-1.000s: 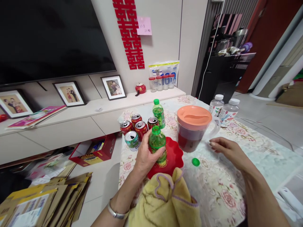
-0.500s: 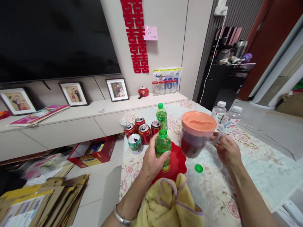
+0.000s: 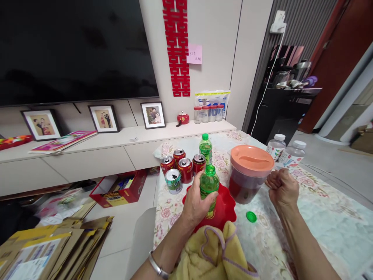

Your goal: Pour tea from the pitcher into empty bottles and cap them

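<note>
My left hand (image 3: 196, 200) is wrapped round an uncapped green plastic bottle (image 3: 210, 182), held upright over a red scalloped tray (image 3: 225, 210). My right hand (image 3: 282, 188) is closed round the handle of a clear pitcher (image 3: 243, 186), whose handle is mostly hidden by the fingers. The pitcher has an orange lid and dark red liquid inside. A loose green cap (image 3: 251, 216) lies on the tablecloth in front of the pitcher. Behind the held bottle stands a second, capped green bottle (image 3: 205, 148). A yellow towel (image 3: 212, 256) with purple edging lies against the tray's near side.
Several red cans (image 3: 185, 170) and a teal-and-white can (image 3: 173, 181) stand left of the tray. Two clear bottles with white caps (image 3: 293, 155) stand behind the pitcher on the right. Framed photos (image 3: 153, 115) and lidded jars (image 3: 205, 114) line the cabinet; flattened cardboard (image 3: 58, 249) lies on the floor.
The view has shifted, so things sit lower and further right. My right hand has closed into a tighter grip at the pitcher's handle. My left hand still holds the green bottle.
</note>
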A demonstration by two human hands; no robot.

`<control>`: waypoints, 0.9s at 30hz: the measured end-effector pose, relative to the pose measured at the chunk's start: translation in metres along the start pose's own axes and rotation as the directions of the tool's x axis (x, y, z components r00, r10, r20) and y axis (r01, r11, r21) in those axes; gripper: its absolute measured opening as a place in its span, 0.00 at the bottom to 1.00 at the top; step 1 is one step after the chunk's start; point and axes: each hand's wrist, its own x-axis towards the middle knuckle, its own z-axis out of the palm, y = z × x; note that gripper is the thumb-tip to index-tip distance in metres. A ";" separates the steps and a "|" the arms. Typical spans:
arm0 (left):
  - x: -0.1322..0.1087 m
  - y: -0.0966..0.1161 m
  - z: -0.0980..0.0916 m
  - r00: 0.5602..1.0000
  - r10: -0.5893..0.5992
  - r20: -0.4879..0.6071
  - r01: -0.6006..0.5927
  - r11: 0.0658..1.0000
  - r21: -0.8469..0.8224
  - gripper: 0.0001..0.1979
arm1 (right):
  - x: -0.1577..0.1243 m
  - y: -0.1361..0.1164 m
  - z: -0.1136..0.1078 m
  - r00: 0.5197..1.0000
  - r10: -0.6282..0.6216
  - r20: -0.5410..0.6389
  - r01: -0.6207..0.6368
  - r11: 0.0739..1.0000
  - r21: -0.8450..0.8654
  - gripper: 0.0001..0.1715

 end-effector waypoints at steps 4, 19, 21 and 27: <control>0.000 -0.002 0.000 1.000 0.017 -0.001 -0.017 1.000 -0.018 0.37 | -0.004 -0.010 0.007 1.000 -0.012 -0.018 0.012 1.000 -0.013 0.35; 0.000 0.000 0.000 0.998 -0.017 0.059 0.020 0.998 -0.052 0.38 | -0.013 -0.106 0.044 0.993 0.112 -0.022 -0.114 0.981 -0.156 0.31; 0.000 -0.001 0.001 0.999 -0.019 0.050 0.022 0.998 -0.060 0.39 | -0.015 -0.112 0.047 0.990 0.137 -0.027 -0.140 0.971 -0.196 0.30; 0.000 -0.005 0.003 0.999 0.004 0.049 -0.001 0.998 -0.066 0.41 | -0.016 -0.124 0.053 0.988 0.156 -0.021 -0.155 0.945 -0.289 0.32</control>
